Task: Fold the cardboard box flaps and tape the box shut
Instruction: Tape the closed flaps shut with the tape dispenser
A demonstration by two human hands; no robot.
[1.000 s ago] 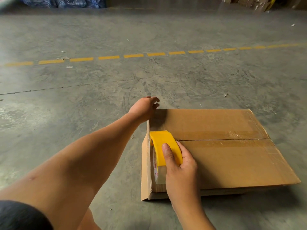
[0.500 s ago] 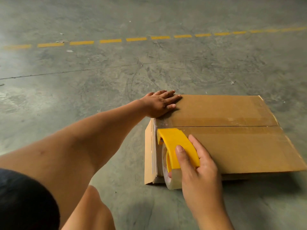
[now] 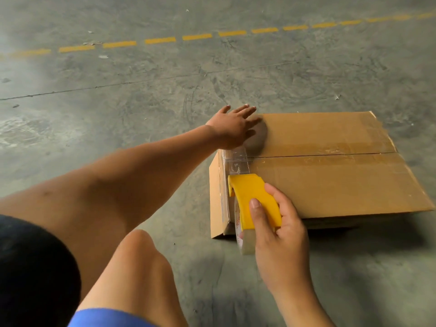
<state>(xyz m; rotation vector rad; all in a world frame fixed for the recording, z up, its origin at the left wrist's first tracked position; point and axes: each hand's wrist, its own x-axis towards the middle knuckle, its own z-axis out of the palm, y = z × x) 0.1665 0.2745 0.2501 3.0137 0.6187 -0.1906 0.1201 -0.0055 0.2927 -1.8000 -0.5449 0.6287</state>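
Observation:
A flat brown cardboard box [image 3: 330, 185] lies on the concrete floor with its two top flaps folded down and meeting at a seam across the middle. My right hand [image 3: 280, 234] grips a yellow tape dispenser [image 3: 253, 199] at the box's near left corner, a roll of clear tape under it. A strip of clear tape [image 3: 236, 161] runs from the dispenser along the left edge toward the seam. My left hand [image 3: 236, 128], fingers spread, hovers blurred at the far left corner of the box, just beyond the strip's end.
Grey concrete floor [image 3: 141, 114] lies all around. A dashed yellow line [image 3: 160, 40] crosses it far behind the box. My bare knee [image 3: 139, 251] is at the lower left, close to the box's left side.
My right hand has pulled the dispenser toward me, drawing out more tape along the left edge. My left hand went from pressing flat on the far flap to a raised, spread pose.

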